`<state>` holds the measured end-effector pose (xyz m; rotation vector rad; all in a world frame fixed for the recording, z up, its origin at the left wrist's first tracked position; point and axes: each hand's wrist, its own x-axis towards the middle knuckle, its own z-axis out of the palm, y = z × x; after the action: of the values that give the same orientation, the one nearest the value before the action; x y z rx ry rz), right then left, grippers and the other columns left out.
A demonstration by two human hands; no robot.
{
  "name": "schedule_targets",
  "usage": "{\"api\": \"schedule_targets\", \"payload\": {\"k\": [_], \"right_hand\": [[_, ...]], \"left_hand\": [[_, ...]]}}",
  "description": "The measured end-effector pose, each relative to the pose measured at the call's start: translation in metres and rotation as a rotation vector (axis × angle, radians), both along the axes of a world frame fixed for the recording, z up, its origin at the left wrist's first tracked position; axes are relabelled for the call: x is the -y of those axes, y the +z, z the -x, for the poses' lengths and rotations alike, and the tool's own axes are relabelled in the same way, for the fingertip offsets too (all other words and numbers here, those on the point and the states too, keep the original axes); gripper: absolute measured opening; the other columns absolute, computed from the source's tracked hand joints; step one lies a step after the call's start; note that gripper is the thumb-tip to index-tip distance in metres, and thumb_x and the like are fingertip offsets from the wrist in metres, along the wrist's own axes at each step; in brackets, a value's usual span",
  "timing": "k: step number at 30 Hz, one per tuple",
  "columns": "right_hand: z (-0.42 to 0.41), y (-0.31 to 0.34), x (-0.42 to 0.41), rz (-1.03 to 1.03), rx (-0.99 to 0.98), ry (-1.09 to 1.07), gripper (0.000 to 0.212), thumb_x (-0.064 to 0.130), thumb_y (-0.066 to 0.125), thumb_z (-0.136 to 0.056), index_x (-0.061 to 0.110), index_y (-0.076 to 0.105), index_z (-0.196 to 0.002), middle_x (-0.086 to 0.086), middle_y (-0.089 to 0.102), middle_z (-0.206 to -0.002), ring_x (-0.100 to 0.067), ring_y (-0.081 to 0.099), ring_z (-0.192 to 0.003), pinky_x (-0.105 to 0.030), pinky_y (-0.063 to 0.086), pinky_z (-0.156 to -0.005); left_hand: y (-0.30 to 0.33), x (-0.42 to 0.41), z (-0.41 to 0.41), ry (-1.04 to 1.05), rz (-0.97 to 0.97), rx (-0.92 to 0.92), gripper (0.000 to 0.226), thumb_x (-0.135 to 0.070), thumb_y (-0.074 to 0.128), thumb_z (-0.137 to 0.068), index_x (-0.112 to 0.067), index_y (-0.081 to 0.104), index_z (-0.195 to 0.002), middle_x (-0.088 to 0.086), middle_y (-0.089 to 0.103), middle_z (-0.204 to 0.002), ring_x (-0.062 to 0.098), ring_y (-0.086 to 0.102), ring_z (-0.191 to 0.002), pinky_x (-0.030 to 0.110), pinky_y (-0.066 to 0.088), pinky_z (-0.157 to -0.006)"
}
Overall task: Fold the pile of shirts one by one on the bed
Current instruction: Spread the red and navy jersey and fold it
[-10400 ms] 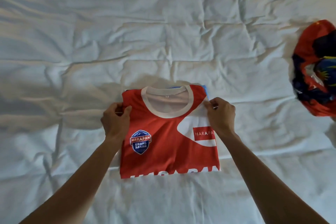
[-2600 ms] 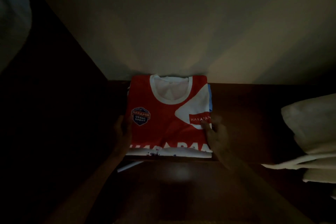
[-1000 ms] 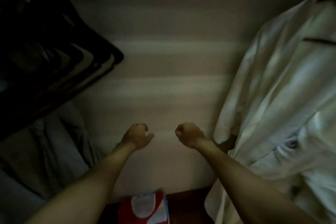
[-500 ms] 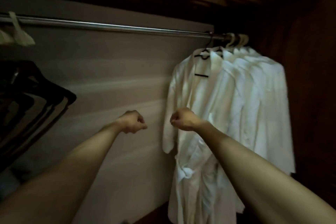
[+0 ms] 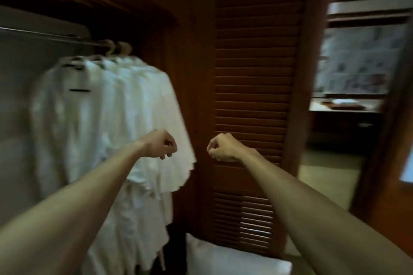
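No shirt and no bed are in view. My left hand (image 5: 161,144) is raised in front of me with its fingers curled and nothing in it, in front of hanging white robes. My right hand (image 5: 222,147) is raised at the same height, fingers curled, holding nothing, in front of a louvred wooden door. The two hands are a short gap apart. The picture is blurred by motion.
White robes (image 5: 107,118) hang from a metal rail (image 5: 51,37) in a dark wardrobe on the left. A brown louvred door (image 5: 254,96) stands ahead. White folded linen (image 5: 234,261) lies low in the middle. On the right an opening shows a room with a counter (image 5: 344,105).
The view has swung right from the wardrobe's back wall to the louvred door and the room beyond. The folded red shirt left on the shelf is out of view. Both hands stay raised and curled.
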<state>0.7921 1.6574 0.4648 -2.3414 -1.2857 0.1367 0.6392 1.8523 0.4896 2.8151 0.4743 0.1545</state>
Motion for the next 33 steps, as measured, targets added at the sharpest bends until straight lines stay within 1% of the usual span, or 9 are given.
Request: {"api": "schedule_targets", "payload": {"k": [2, 4, 8, 12, 16, 20, 25, 30, 33], "right_hand": [[-0.021, 0.007, 0.073, 0.002, 0.001, -0.118, 0.02, 0.017, 0.056, -0.092, 0.016, 0.073, -0.101, -0.005, 0.069, -0.096, -0.022, 0.065, -0.101, -0.042, 0.054, -0.093], [-0.034, 0.015, 0.149, 0.004, 0.035, -0.234, 0.023, 0.018, 0.055, -0.093, 0.011, 0.074, -0.104, -0.004, 0.07, -0.091, -0.02, 0.066, -0.092, -0.039, 0.055, -0.091], [-0.045, 0.023, 0.309, 0.04, 0.113, -0.5, 0.021, 0.013, 0.054, -0.089, 0.006, 0.074, -0.088, -0.014, 0.073, -0.093, -0.03, 0.069, -0.091, -0.041, 0.055, -0.085], [-0.017, 0.026, 0.479, 0.114, 0.149, -0.739, 0.022, 0.011, 0.057, -0.091, 0.011, 0.076, -0.101, -0.01, 0.074, -0.108, -0.025, 0.067, -0.103, -0.029, 0.049, -0.094], [0.036, 0.026, 0.639, 0.118, 0.128, -0.967, 0.019, 0.008, 0.059, -0.092, 0.003, 0.075, -0.102, -0.015, 0.073, -0.107, -0.028, 0.069, -0.1, -0.035, 0.055, -0.089], [0.115, 0.024, 0.777, 0.145, 0.148, -1.199, 0.021, 0.01, 0.06, -0.091, -0.001, 0.074, -0.101, -0.019, 0.072, -0.105, -0.032, 0.067, -0.1, -0.038, 0.052, -0.087], [0.249, 0.021, 0.914, 0.129, 0.108, -1.517, 0.02, 0.011, 0.059, -0.092, 0.003, 0.075, -0.101, -0.014, 0.073, -0.105, -0.03, 0.067, -0.097, -0.043, 0.053, -0.089], [0.396, 0.013, 1.009, 0.169, 0.075, -1.867, 0.02, 0.011, 0.061, -0.09, 0.01, 0.077, -0.101, -0.008, 0.073, -0.106, -0.024, 0.067, -0.099, -0.03, 0.052, -0.088], [0.478, 0.003, 1.05, 0.172, 0.058, -2.034, 0.019, 0.012, 0.061, -0.091, 0.013, 0.076, -0.102, -0.006, 0.073, -0.109, -0.026, 0.066, -0.102, -0.025, 0.048, -0.087]], "left_hand": [[0.004, 0.058, -0.051, -0.143, -0.019, 0.0, 0.013, -0.016, 0.062, -0.095, -0.017, 0.074, -0.091, -0.005, 0.074, -0.08, 0.009, 0.071, -0.064, 0.018, 0.054, -0.063], [0.01, 0.124, -0.092, -0.272, -0.009, -0.007, 0.013, -0.023, 0.061, -0.098, -0.02, 0.073, -0.096, -0.006, 0.073, -0.084, 0.007, 0.072, -0.067, 0.023, 0.056, -0.071], [0.016, 0.267, -0.16, -0.531, 0.005, 0.013, 0.012, -0.022, 0.062, -0.097, -0.02, 0.073, -0.092, -0.006, 0.073, -0.082, 0.008, 0.07, -0.068, 0.026, 0.056, -0.074], [0.01, 0.435, -0.203, -0.807, -0.019, 0.023, 0.014, -0.024, 0.065, -0.094, -0.024, 0.072, -0.082, -0.004, 0.073, -0.077, 0.007, 0.069, -0.064, 0.031, 0.057, -0.072], [0.004, 0.603, -0.209, -1.045, -0.064, 0.036, 0.011, -0.032, 0.067, -0.089, -0.025, 0.074, -0.084, -0.009, 0.072, -0.072, 0.004, 0.068, -0.067, 0.029, 0.055, -0.075], [0.007, 0.767, -0.177, -1.254, -0.017, 0.062, 0.012, -0.03, 0.067, -0.09, -0.025, 0.075, -0.082, -0.009, 0.072, -0.068, 0.007, 0.069, -0.063, 0.028, 0.056, -0.07], [0.007, 0.966, -0.093, -1.586, -0.015, 0.01, 0.013, -0.026, 0.064, -0.093, -0.023, 0.071, -0.083, -0.008, 0.074, -0.08, 0.004, 0.069, -0.059, 0.029, 0.055, -0.068], [-0.001, 1.128, 0.024, -1.907, -0.035, -0.055, 0.014, -0.023, 0.058, -0.094, -0.022, 0.071, -0.089, -0.007, 0.073, -0.082, 0.005, 0.069, -0.063, 0.031, 0.051, -0.061], [-0.006, 1.199, 0.101, -2.071, -0.051, -0.069, 0.013, -0.025, 0.058, -0.095, -0.022, 0.07, -0.091, -0.004, 0.074, -0.085, 0.011, 0.071, -0.071, 0.038, 0.056, -0.068]]}}
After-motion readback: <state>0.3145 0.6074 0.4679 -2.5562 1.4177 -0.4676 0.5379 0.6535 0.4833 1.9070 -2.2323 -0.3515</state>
